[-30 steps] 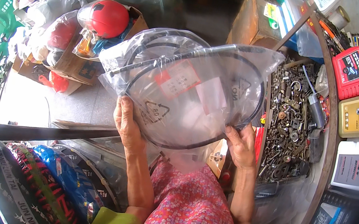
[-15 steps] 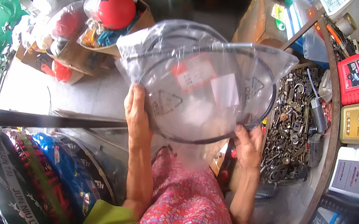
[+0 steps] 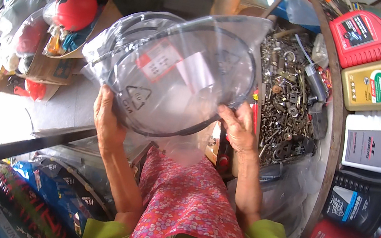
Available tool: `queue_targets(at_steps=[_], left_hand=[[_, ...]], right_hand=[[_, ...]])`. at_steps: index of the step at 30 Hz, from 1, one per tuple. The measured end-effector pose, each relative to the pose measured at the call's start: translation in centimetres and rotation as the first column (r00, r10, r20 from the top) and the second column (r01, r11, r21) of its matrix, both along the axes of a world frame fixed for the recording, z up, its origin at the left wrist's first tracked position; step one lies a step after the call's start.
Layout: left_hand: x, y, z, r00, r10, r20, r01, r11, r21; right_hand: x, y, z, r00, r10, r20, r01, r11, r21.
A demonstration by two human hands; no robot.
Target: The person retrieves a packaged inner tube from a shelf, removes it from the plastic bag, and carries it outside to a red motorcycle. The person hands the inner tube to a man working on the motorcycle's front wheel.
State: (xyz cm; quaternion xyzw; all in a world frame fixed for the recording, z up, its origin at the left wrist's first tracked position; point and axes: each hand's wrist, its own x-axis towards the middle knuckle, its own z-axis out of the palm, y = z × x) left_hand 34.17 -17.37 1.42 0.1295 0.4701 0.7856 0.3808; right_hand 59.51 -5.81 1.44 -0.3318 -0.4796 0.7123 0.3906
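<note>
A clear plastic bag [image 3: 173, 103] is held up in front of me, with a coiled black cable [image 3: 253, 74] inside it. A red-and-white label [image 3: 159, 60] and a pale pink slip [image 3: 195, 71] show through the plastic. Behind its upper left part, more loops of black cable show in what looks like a second clear bag [image 3: 139, 20]. My left hand [image 3: 111, 123] grips the lower left edge, its fingers mostly hidden behind the bag. At the lower right edge, my right hand [image 3: 240, 128] pinches the plastic and cable between thumb and fingers.
To the right, a bin of loose metal parts [image 3: 284, 94] sits beside a rusty metal rim [image 3: 331, 144]. Beyond it stand oil bottles, including a gold one [image 3: 375, 85]. Open cartons [image 3: 49, 66] and a red helmet-like ball [image 3: 75, 9] are at left; wrapped tires [image 3: 34, 193] lie lower left.
My view has turned, so the surroundings and my hands sit farther left in the picture. Both hands keep their hold on the bagged cable, which appears slightly tilted compared with before.
</note>
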Motion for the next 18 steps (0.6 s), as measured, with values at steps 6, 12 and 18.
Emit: queue_targets(at_steps=[6,12,18], left_hand=[[0.9,-0.2,0.7,1.000,-0.023,0.018,0.023,1.000,0.000],[1.2,-1.3,-1.0,0.995,-0.086,0.058,0.091,0.993,-0.081],[2.5,-2.1,-2.4,0.939,-0.292,0.180,0.325,0.925,-0.198]], right_hand=[[0.8,0.8,-2.9,0.995,0.013,0.095,-0.020,0.997,0.077],[0.8,1.1,-4.1,0.939,-0.120,0.321,0.057,0.978,0.198],[-0.8,0.9,-1.6,0.758,-0.510,0.406,0.546,0.837,0.033]])
